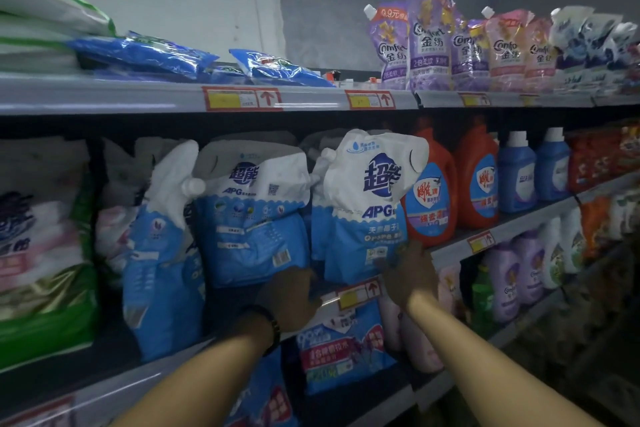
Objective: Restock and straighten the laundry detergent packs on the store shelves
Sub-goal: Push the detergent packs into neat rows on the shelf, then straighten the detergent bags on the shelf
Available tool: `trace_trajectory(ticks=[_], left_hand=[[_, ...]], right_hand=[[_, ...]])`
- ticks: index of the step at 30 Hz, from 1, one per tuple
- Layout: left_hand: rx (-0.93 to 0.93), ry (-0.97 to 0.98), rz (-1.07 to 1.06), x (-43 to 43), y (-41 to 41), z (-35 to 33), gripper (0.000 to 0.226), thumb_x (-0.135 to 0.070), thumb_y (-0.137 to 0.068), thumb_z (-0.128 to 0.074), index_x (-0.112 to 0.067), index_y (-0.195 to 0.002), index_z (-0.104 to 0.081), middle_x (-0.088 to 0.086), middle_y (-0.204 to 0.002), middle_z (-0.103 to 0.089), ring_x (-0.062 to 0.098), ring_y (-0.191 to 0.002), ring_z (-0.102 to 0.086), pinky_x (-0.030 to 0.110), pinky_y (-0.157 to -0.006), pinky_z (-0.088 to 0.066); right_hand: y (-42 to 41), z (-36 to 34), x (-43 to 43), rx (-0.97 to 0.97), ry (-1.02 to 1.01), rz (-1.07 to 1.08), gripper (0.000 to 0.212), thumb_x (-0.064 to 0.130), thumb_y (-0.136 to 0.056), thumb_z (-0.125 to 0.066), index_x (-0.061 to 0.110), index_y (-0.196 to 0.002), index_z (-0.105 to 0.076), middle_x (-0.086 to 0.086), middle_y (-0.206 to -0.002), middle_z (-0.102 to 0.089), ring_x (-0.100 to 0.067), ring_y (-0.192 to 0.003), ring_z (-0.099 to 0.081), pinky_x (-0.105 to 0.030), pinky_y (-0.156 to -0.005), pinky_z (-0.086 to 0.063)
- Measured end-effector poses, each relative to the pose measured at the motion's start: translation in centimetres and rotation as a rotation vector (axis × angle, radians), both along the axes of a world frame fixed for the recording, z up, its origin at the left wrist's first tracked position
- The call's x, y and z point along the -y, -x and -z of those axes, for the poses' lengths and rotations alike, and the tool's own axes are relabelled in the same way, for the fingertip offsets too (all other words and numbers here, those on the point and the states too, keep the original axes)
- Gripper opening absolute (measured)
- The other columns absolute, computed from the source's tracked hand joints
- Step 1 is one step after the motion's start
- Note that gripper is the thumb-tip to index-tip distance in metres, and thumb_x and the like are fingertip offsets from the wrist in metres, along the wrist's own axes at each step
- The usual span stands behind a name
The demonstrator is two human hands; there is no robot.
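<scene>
Three blue-and-white detergent pouches stand on the middle shelf. The right pouch stands upright with its white top folded over. My right hand grips its lower right corner. The middle pouch shows its back, and my left hand holds it from below at its bottom edge. A black band is on my left wrist. The left pouch leans sideways with its white cap pointing right.
Red detergent jugs and blue bottles stand right of the pouches. A green-and-white bag fills the left. Purple and pink softener pouches and flat blue packs sit on the top shelf. More packs fill the lower shelf.
</scene>
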State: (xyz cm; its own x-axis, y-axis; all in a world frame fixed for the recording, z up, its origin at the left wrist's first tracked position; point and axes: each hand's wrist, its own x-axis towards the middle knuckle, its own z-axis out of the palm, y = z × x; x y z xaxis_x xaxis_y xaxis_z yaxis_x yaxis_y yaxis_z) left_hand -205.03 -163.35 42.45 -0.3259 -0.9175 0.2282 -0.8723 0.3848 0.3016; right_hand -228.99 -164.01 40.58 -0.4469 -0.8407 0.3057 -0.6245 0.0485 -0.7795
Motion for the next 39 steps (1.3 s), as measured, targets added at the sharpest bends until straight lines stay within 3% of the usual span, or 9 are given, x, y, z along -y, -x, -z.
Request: trace_trajectory(ticks=[5, 10, 17, 22, 25, 27, 30, 34, 39], left_hand=[[0.110, -0.002, 0.022, -1.5, -0.2, -0.1, 0.053, -0.054, -0.096, -0.064, -0.019, -0.137, -0.063, 0.006, -0.132, -0.057, 0.026, -0.117, -0.061, 0.039, -0.096, -0.053], [-0.007, 0.132, -0.034, -2.9, -1.5, -1.0, 0.051, -0.050, -0.091, -0.062, -0.026, -0.136, -0.057, 0.003, -0.135, -0.055, 0.026, -0.121, -0.056, 0.041, -0.099, -0.052], [-0.151, 0.182, -0.164, -3.3, -8.5, -1.1, 0.043, -0.031, -0.094, -0.071, -0.017, -0.129, -0.050, 0.008, -0.130, -0.049, 0.028, -0.123, -0.052, 0.041, -0.104, -0.048], [-0.377, 0.223, -0.347, -3.3, -10.3, -2.2, 0.054, -0.028, -0.090, -0.075, -0.008, -0.129, -0.043, 0.019, -0.133, -0.046, 0.035, -0.123, -0.050, 0.043, -0.104, -0.047], [-0.521, 0.191, -0.344, -2.8, -11.2, -2.6, 0.066, -0.030, -0.085, -0.073, -0.014, -0.137, -0.035, 0.018, -0.138, -0.050, 0.035, -0.126, -0.052, 0.046, -0.108, -0.049], [-0.602, 0.130, -0.290, -1.9, -12.1, -2.5, 0.068, -0.040, -0.079, -0.068, -0.024, -0.138, -0.040, 0.007, -0.137, -0.058, 0.027, -0.125, -0.059, 0.048, -0.107, -0.053], [-0.757, -0.003, -0.164, -1.2, -13.0, -3.5, 0.055, -0.039, -0.084, -0.073, -0.036, -0.135, -0.053, -0.014, -0.128, -0.066, 0.011, -0.119, -0.064, 0.041, -0.109, -0.053], [-0.975, -0.107, -0.126, -1.0, -14.4, -4.0, 0.038, -0.037, -0.091, -0.078, -0.048, -0.120, -0.056, -0.020, -0.117, -0.068, 0.009, -0.109, -0.066, 0.037, -0.106, -0.053], [-1.116, -0.173, -0.176, -0.9, -15.1, -4.4, 0.050, -0.054, -0.077, -0.075, -0.033, -0.122, -0.068, -0.009, -0.124, -0.069, 0.014, -0.109, -0.066, 0.047, -0.105, -0.055]], right_hand=[[-2.9, -0.5, -3.4, -0.050, 0.009, -0.086, 0.050, 0.030, -0.100, -0.068, 0.018, -0.145, -0.051, -0.010, -0.145, -0.057, -0.030, -0.126, -0.061, -0.041, -0.101, -0.054], [-7.7, -2.6, -3.9, -0.120, 0.063, -0.273, 0.039, 0.033, -0.101, -0.067, 0.015, -0.136, -0.063, -0.005, -0.133, -0.068, -0.024, -0.119, -0.066, -0.029, -0.091, -0.051], [-12.5, -4.7, -0.7, 0.189, 0.043, -0.456, 0.050, 0.030, -0.098, -0.074, 0.011, -0.141, -0.055, -0.005, -0.130, -0.064, -0.023, -0.116, -0.063, -0.036, -0.097, -0.052], [-14.5, -4.9, 3.0, 0.228, 0.053, -0.487, 0.050, 0.032, -0.092, -0.079, 0.012, -0.133, -0.059, -0.001, -0.123, -0.071, -0.021, -0.111, -0.071, -0.014, -0.070, -0.054], [-15.6, -5.6, 4.3, 0.314, 0.064, -0.494, 0.045, 0.023, -0.091, -0.082, 0.015, -0.125, -0.053, 0.003, -0.115, -0.067, -0.018, -0.107, -0.067, -0.031, -0.088, -0.056], [-16.1, -5.7, 5.2, 0.372, 0.056, -0.534, 0.056, 0.026, -0.085, -0.087, 0.015, -0.127, -0.053, 0.001, -0.121, -0.068, -0.019, -0.110, -0.068, -0.038, -0.096, -0.059], [-16.0, -4.1, 10.0, 0.395, 0.036, -0.521, 0.094, 0.055, -0.054, -0.093, 0.023, -0.133, -0.053, -0.001, -0.131, -0.069, -0.022, -0.116, -0.069, -0.048, -0.100, -0.060], [-15.5, -1.5, 15.2, 0.465, 0.088, -0.567, 0.119, 0.066, -0.034, -0.102, 0.024, -0.136, -0.057, -0.002, -0.133, -0.072, -0.023, -0.116, -0.072, -0.049, -0.100, -0.060], [-17.0, -5.5, 7.5, 0.482, 0.119, -0.531, 0.064, 0.021, -0.064, -0.102, 0.015, -0.118, -0.071, -0.003, -0.117, -0.078, -0.021, -0.105, -0.076, -0.042, -0.089, -0.064]])
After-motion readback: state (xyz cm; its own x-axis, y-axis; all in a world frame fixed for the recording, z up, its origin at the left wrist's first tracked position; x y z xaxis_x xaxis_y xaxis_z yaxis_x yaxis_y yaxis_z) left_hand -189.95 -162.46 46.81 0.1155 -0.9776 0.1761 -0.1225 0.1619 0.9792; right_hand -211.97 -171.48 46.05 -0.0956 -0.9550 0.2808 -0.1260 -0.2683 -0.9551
